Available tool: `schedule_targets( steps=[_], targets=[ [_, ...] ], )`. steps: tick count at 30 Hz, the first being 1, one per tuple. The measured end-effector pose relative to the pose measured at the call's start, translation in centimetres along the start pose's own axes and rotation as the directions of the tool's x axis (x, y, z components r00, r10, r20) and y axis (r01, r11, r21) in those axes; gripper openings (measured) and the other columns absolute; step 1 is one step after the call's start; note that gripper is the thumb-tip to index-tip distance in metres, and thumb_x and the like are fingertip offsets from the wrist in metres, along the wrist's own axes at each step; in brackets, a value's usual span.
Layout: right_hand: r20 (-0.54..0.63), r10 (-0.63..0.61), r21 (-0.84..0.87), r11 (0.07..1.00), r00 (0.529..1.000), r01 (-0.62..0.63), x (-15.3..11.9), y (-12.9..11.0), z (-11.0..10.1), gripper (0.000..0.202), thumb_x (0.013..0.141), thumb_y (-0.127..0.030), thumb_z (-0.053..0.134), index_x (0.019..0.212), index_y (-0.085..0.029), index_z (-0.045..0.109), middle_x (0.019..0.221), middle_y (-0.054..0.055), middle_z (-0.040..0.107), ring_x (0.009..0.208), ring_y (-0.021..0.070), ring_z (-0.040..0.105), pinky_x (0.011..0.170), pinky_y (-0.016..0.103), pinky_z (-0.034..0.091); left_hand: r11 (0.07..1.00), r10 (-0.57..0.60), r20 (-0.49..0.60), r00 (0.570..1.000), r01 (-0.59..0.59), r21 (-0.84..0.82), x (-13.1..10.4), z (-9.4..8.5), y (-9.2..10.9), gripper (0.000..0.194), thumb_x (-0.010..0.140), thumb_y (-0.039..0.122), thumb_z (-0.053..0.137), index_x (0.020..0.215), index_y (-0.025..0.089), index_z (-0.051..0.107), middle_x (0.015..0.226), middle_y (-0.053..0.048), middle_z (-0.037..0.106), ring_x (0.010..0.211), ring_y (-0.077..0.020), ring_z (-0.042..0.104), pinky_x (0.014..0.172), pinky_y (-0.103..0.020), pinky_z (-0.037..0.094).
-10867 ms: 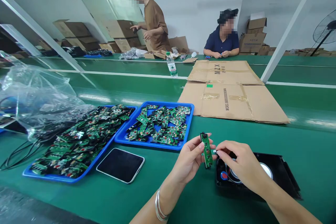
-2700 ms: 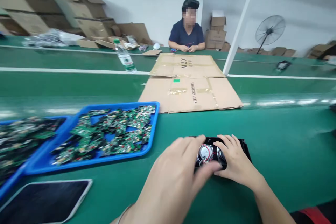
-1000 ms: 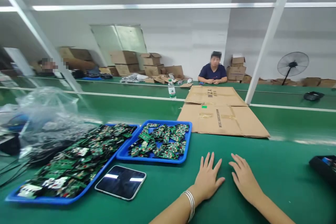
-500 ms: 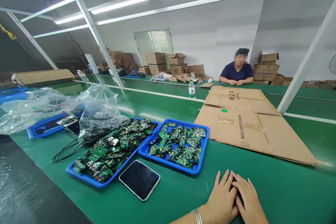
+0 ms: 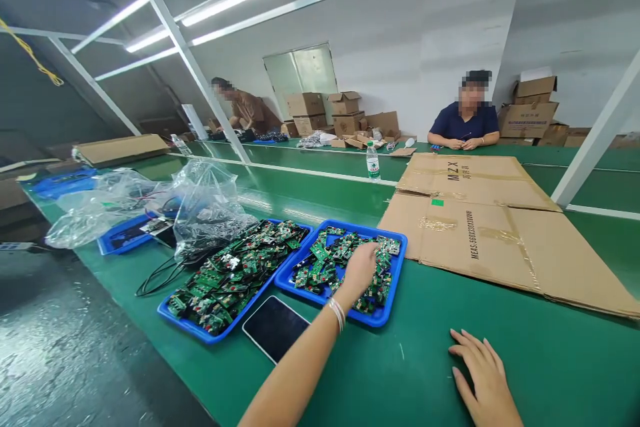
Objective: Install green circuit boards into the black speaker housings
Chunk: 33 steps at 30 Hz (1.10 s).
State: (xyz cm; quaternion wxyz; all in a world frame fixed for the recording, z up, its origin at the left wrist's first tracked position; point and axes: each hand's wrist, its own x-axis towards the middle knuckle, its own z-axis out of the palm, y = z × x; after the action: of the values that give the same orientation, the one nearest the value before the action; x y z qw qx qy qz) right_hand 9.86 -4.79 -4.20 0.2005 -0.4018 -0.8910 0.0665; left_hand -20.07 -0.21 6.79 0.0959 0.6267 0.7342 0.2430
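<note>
My left hand (image 5: 361, 268) is over the right blue tray (image 5: 367, 320), which holds loose green circuit boards (image 5: 320, 253). Its fingers are curled and close together at the boards; the fingertips are hidden, so I cannot tell whether a board is between them. On the green table, my right hand (image 5: 481, 373) lies open with fingers stretched out and nothing in it. Left of that tray, a second blue tray (image 5: 207, 339) is heaped with circuit boards (image 5: 235, 273). A phone-like device with a dark screen (image 5: 274, 328) lies in front of the trays, partly covered by my left forearm.
Flattened cardboard (image 5: 480, 233) covers the table at right. A water bottle (image 5: 373, 161) stands beyond the trays. Clear plastic bags (image 5: 205, 193) and black cables (image 5: 160, 280) lie at left. One person (image 5: 464, 123) sits across the table; another (image 5: 250, 110) is farther left.
My hands were together at the table's front edge. The left has moved forward and left onto the boards in the right tray; the right stays on the table. The view has shifted slightly.
</note>
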Motion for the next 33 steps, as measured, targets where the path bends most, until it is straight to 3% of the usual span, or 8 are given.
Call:
schedule_targets(
  steps=[2, 6, 12, 21, 24, 27, 30, 33],
  targets=[
    [0.026, 0.011, 0.015, 1.000, 1.000, -0.011, 0.1, -0.1, 0.0, 0.026, 0.089, -0.034, 0.040, 0.104, -0.028, 0.061, 0.126, 0.002, 0.054, 0.115, 0.0286, 0.051, 0.090, 0.055, 0.045, 0.995, -0.074, -0.057, 0.996, 0.078, 0.065, 2.8, -0.4, -2.7, 0.035, 0.090, 0.019, 0.042, 0.124, 0.012, 0.046, 0.134, -0.014, 0.043, 0.129, -0.0260, 0.033, 0.106, -0.050, 0.024],
    [0.102, 0.030, 0.050, 0.998, 0.994, -0.035, 0.2, 0.2, 0.4, 0.029, 0.090, -0.037, 0.038, 0.102, -0.028, 0.062, 0.129, 0.003, 0.051, 0.119, 0.0295, 0.047, 0.094, 0.058, 0.041, 0.982, -0.127, -0.083, 0.988, 0.137, 0.128, 4.8, 0.6, -5.3, 0.030, 0.087, 0.030, 0.053, 0.112, 0.014, 0.055, 0.120, -0.009, 0.054, 0.120, -0.0262, 0.043, 0.103, -0.055, 0.026],
    [0.212, 0.106, 0.095, 0.987, 0.972, -0.128, 0.4, 0.0, -0.2, 0.033, 0.091, -0.039, 0.033, 0.104, -0.028, 0.061, 0.134, 0.001, 0.046, 0.125, 0.0283, 0.040, 0.100, 0.059, 0.032, 0.967, -0.203, -0.136, 0.970, 0.220, 0.131, 4.7, 1.7, -5.3, 0.029, 0.086, 0.033, 0.053, 0.109, 0.015, 0.055, 0.111, -0.008, 0.057, 0.109, -0.0240, 0.050, 0.096, -0.050, 0.035],
    [0.101, 0.079, 0.097, 0.991, 0.992, -0.089, 0.4, -0.2, 0.1, 0.026, 0.088, -0.034, 0.039, 0.097, -0.027, 0.062, 0.129, 0.001, 0.052, 0.121, 0.0279, 0.045, 0.098, 0.058, 0.035, 0.982, -0.173, -0.119, 0.978, 0.162, -0.094, 5.0, 1.6, -5.0, 0.020, 0.084, 0.031, 0.057, 0.093, 0.013, 0.059, 0.096, -0.005, 0.061, 0.095, -0.0199, 0.057, 0.088, -0.044, 0.043],
    [0.048, 0.092, 0.114, 0.989, 0.995, -0.097, 0.2, -0.3, 0.3, 0.024, 0.088, -0.033, 0.040, 0.096, -0.026, 0.062, 0.127, 0.002, 0.053, 0.120, 0.0278, 0.046, 0.099, 0.058, 0.034, 0.957, -0.191, -0.218, 0.957, 0.132, -0.258, 4.9, 0.5, -4.1, 0.018, 0.085, 0.029, 0.057, 0.089, 0.012, 0.059, 0.088, -0.004, 0.062, 0.083, -0.0167, 0.059, 0.080, -0.039, 0.048],
    [0.029, 0.102, 0.171, 0.980, 0.994, -0.106, 0.1, -0.3, 0.7, 0.024, 0.087, -0.033, 0.041, 0.095, -0.026, 0.062, 0.126, 0.003, 0.054, 0.120, 0.0286, 0.046, 0.099, 0.058, 0.032, 0.907, -0.252, -0.388, 0.886, 0.077, -0.413, 4.1, -1.9, -2.0, 0.019, 0.085, 0.024, 0.054, 0.097, 0.011, 0.057, 0.092, -0.006, 0.062, 0.086, -0.0175, 0.059, 0.082, -0.038, 0.048],
    [0.027, 0.178, 0.292, 0.940, 0.984, -0.178, 1.0, -0.8, -0.1, 0.024, 0.084, -0.033, 0.045, 0.101, -0.025, 0.060, 0.120, 0.006, 0.058, 0.117, 0.0285, 0.049, 0.099, 0.057, 0.034, 0.850, -0.227, -0.480, 0.847, -0.068, -0.522, 1.9, -4.5, 2.1, 0.028, 0.082, 0.023, 0.052, 0.106, 0.010, 0.055, 0.098, -0.011, 0.063, 0.089, -0.0180, 0.060, 0.084, -0.034, 0.048],
    [0.032, 0.258, 0.525, 0.818, 0.966, -0.236, 2.9, -2.4, -4.3, 0.032, 0.084, -0.034, 0.045, 0.112, -0.022, 0.053, 0.110, 0.009, 0.063, 0.104, 0.0228, 0.058, 0.086, 0.042, 0.049, 0.781, -0.118, -0.474, 0.872, -0.214, -0.587, -1.7, -5.9, 7.9, 0.027, 0.077, 0.030, 0.059, 0.099, 0.014, 0.061, 0.093, -0.007, 0.066, 0.086, -0.0178, 0.062, 0.079, -0.030, 0.051]
  ],
)
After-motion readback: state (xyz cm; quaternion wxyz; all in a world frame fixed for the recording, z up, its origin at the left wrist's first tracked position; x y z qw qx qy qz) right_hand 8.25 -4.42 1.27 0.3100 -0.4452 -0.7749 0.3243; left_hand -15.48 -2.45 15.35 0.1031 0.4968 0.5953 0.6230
